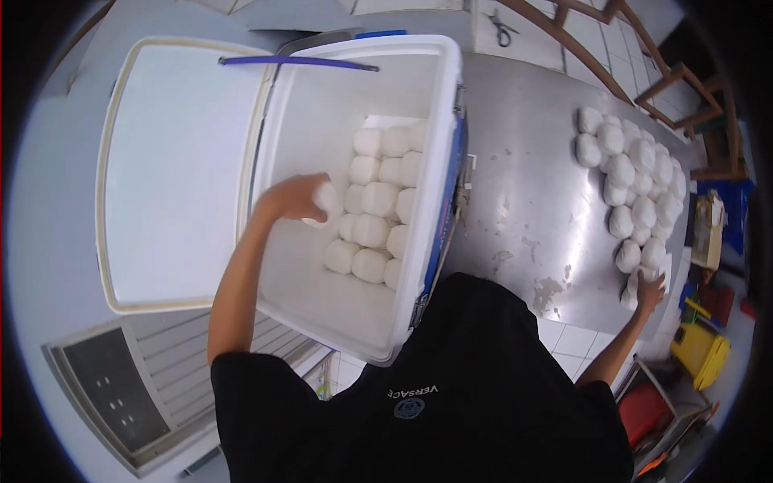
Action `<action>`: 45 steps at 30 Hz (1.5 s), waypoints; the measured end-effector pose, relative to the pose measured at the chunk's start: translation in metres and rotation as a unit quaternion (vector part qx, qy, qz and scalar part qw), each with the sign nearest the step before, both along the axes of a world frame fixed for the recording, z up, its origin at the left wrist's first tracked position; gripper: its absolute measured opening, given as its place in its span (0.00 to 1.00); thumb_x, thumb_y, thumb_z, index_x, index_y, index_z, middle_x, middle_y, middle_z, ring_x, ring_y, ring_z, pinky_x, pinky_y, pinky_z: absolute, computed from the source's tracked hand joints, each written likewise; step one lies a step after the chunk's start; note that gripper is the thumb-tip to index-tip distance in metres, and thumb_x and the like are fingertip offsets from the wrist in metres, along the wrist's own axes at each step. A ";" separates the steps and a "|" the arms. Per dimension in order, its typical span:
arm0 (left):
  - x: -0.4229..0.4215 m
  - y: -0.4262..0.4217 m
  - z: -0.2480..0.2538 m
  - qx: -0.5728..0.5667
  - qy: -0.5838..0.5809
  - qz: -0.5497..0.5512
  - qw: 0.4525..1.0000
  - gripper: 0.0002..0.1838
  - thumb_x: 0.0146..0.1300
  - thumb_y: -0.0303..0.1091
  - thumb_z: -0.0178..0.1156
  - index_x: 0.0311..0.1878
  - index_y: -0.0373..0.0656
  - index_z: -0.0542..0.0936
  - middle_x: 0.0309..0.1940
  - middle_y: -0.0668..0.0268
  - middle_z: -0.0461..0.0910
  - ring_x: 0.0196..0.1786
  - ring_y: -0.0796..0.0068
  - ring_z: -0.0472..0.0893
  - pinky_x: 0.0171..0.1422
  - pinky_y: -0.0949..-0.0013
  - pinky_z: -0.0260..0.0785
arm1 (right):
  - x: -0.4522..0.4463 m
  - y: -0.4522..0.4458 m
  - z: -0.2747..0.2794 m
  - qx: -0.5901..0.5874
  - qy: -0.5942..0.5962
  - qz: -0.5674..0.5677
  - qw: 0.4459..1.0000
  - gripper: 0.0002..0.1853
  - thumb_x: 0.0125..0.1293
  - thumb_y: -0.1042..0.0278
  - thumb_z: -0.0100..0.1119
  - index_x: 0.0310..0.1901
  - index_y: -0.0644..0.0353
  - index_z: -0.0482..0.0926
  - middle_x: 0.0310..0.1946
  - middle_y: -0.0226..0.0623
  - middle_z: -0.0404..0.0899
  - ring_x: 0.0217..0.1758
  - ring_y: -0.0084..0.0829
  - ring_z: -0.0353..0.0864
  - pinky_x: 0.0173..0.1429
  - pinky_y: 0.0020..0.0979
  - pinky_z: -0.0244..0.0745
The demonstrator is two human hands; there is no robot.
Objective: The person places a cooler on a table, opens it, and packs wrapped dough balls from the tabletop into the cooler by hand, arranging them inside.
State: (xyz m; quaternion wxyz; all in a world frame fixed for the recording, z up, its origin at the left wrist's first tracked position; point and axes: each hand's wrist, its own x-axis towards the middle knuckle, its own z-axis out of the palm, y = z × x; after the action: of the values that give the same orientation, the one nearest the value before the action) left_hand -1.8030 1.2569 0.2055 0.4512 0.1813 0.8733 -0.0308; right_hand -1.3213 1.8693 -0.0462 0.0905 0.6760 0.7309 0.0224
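Note:
Inside the open white cooler [322, 88], rows of round white balls [370, 229] lie toward its right side. My left hand [299, 197] is over the cooler's left part, its fingers closed around a white ball [324, 203]. On the steel table [515, 193] at the right, a pile of similar white balls [642, 212] spreads along the far side. At the near end of that pile, my right hand [649, 291] has its fingers spread on a white ball [630, 295]; the fingertips partly cover it.
The cooler's lid [181, 177] lies open to the left, with a purple strap [298, 61] across the top. Scissors [502, 30] are beyond the table. A yellow container [699, 354] and a red item [642, 412] stand at lower right; a wooden frame [680, 88] is at upper right.

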 end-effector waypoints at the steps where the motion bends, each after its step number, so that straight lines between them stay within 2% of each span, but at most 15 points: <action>1: -0.002 -0.023 -0.039 -0.023 0.045 -0.088 0.995 0.37 0.43 0.37 0.73 0.62 0.45 0.75 0.51 0.55 0.81 0.54 0.60 0.81 0.54 0.58 0.75 | 0.027 0.026 -0.030 -0.056 0.082 0.052 0.994 0.56 0.50 0.34 0.70 0.73 0.60 0.57 0.66 0.61 0.67 0.71 0.58 0.65 0.71 0.52 0.64; 3: -0.003 -0.028 -0.085 -0.099 0.053 -0.196 0.974 0.40 0.41 0.38 0.75 0.64 0.48 0.75 0.52 0.56 0.82 0.54 0.58 0.82 0.53 0.55 0.75 | 0.047 0.042 -0.073 -0.073 0.196 0.102 0.973 0.54 0.50 0.40 0.73 0.71 0.64 0.59 0.62 0.63 0.70 0.68 0.62 0.67 0.70 0.50 0.66; 9: 0.003 0.011 -0.185 -0.322 -0.052 -0.324 0.888 0.30 0.37 0.39 0.81 0.49 0.45 0.86 0.52 0.59 0.83 0.48 0.62 0.85 0.50 0.57 0.77 | 0.013 0.009 -0.036 -0.051 0.149 0.083 0.984 0.48 0.52 0.45 0.73 0.67 0.66 0.63 0.58 0.65 0.73 0.64 0.61 0.72 0.67 0.50 0.68; 12: -0.009 0.016 -0.187 -0.354 -0.205 -0.290 0.865 0.45 0.43 0.30 0.76 0.69 0.51 0.71 0.63 0.58 0.75 0.55 0.59 0.81 0.51 0.54 0.76 | 0.018 -0.001 -0.031 -0.033 0.187 0.123 0.974 0.46 0.52 0.47 0.74 0.66 0.65 0.64 0.57 0.64 0.75 0.61 0.62 0.73 0.65 0.50 0.70; 15: -0.023 -0.017 -0.189 -0.215 -0.267 -0.127 0.931 0.42 0.46 0.30 0.72 0.70 0.49 0.70 0.66 0.56 0.71 0.57 0.57 0.79 0.52 0.51 0.75 | 0.011 -0.006 -0.030 -0.011 0.184 0.110 0.977 0.44 0.52 0.48 0.74 0.66 0.63 0.66 0.56 0.63 0.75 0.60 0.62 0.74 0.64 0.49 0.71; 19: -0.009 -0.037 -0.166 -0.055 -0.145 -0.091 0.984 0.32 0.52 0.27 0.64 0.65 0.45 0.73 0.64 0.55 0.72 0.60 0.57 0.76 0.61 0.55 0.71 | 0.009 -0.011 -0.031 0.005 0.200 0.081 0.976 0.42 0.52 0.49 0.74 0.64 0.62 0.69 0.56 0.62 0.76 0.60 0.59 0.76 0.64 0.49 0.71; 25: 0.012 -0.078 -0.173 0.171 -0.103 -0.014 0.980 0.24 0.53 0.20 0.52 0.57 0.40 0.76 0.60 0.54 0.75 0.63 0.55 0.72 0.70 0.59 0.62 | -0.031 -0.045 0.008 0.058 0.333 0.061 0.939 0.40 0.57 0.49 0.70 0.65 0.67 0.68 0.60 0.59 0.74 0.62 0.54 0.74 0.64 0.47 0.70; 27: 0.003 -0.074 -0.153 0.159 -0.088 0.113 0.977 0.21 0.55 0.20 0.51 0.54 0.39 0.77 0.58 0.54 0.76 0.63 0.55 0.72 0.69 0.59 0.63 | -0.071 -0.078 0.040 0.024 0.458 0.093 0.884 0.37 0.61 0.52 0.67 0.66 0.69 0.67 0.61 0.55 0.73 0.61 0.49 0.75 0.64 0.43 0.70; 31: 0.002 -0.012 -0.046 0.128 0.080 -0.025 0.988 0.15 0.66 0.26 0.52 0.54 0.38 0.76 0.46 0.58 0.82 0.53 0.62 0.80 0.60 0.61 0.72 | -0.172 -0.178 0.151 -0.220 0.652 0.106 0.717 0.28 0.69 0.60 0.57 0.67 0.64 0.66 0.57 0.43 0.73 0.55 0.32 0.76 0.60 0.29 0.70; 32: 0.009 0.009 -0.010 0.216 0.029 0.030 0.976 0.16 0.67 0.28 0.52 0.57 0.38 0.74 0.44 0.59 0.83 0.52 0.65 0.81 0.57 0.63 0.73 | -0.194 -0.201 0.168 -0.288 0.703 0.114 0.640 0.27 0.69 0.62 0.57 0.67 0.62 0.67 0.56 0.42 0.74 0.54 0.30 0.76 0.60 0.29 0.71; 34: 0.040 0.052 0.055 0.371 -0.059 0.138 0.916 0.19 0.69 0.31 0.54 0.62 0.39 0.71 0.44 0.59 0.82 0.52 0.68 0.81 0.52 0.66 0.76 | -0.232 -0.237 0.196 -0.202 0.649 0.308 0.665 0.30 0.65 0.60 0.62 0.67 0.61 0.67 0.58 0.42 0.72 0.57 0.31 0.75 0.63 0.31 0.70; 37: 0.089 0.098 0.082 0.530 -0.128 0.213 0.811 0.28 0.67 0.35 0.63 0.67 0.40 0.67 0.49 0.60 0.81 0.51 0.71 0.81 0.51 0.68 0.77 | -0.283 -0.316 0.260 -0.221 0.684 0.387 0.578 0.41 0.50 0.66 0.76 0.66 0.63 0.66 0.60 0.46 0.70 0.66 0.40 0.69 0.71 0.40 0.62; 41: 0.091 0.110 0.084 0.519 -0.015 0.193 0.833 0.32 0.61 0.38 0.69 0.66 0.40 0.69 0.50 0.63 0.80 0.50 0.72 0.81 0.50 0.70 0.77 | -0.304 -0.350 0.289 -0.230 0.595 0.595 0.490 0.46 0.52 0.65 0.77 0.70 0.60 0.61 0.68 0.48 0.64 0.71 0.42 0.66 0.70 0.41 0.64; 44: 0.052 0.080 0.059 0.463 -0.013 0.255 0.849 0.33 0.57 0.44 0.72 0.62 0.39 0.73 0.50 0.62 0.81 0.50 0.72 0.80 0.50 0.68 0.75 | -0.294 -0.319 0.254 -0.382 0.650 0.458 0.472 0.43 0.56 0.65 0.73 0.72 0.59 0.61 0.72 0.44 0.62 0.73 0.40 0.64 0.69 0.43 0.67; 45: 0.035 0.069 0.045 0.423 0.004 0.237 0.874 0.34 0.56 0.46 0.72 0.62 0.38 0.73 0.49 0.61 0.81 0.50 0.70 0.81 0.51 0.66 0.75 | -0.291 -0.305 0.240 -0.344 0.633 0.428 0.545 0.40 0.60 0.68 0.70 0.72 0.59 0.62 0.71 0.44 0.64 0.72 0.40 0.66 0.68 0.42 0.68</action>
State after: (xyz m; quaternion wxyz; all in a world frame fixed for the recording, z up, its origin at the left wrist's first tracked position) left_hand -1.7682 1.3260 0.2509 0.3212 0.1423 0.8217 0.4488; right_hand -1.6123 1.5642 0.1943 -0.1905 0.0393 0.7528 -0.6289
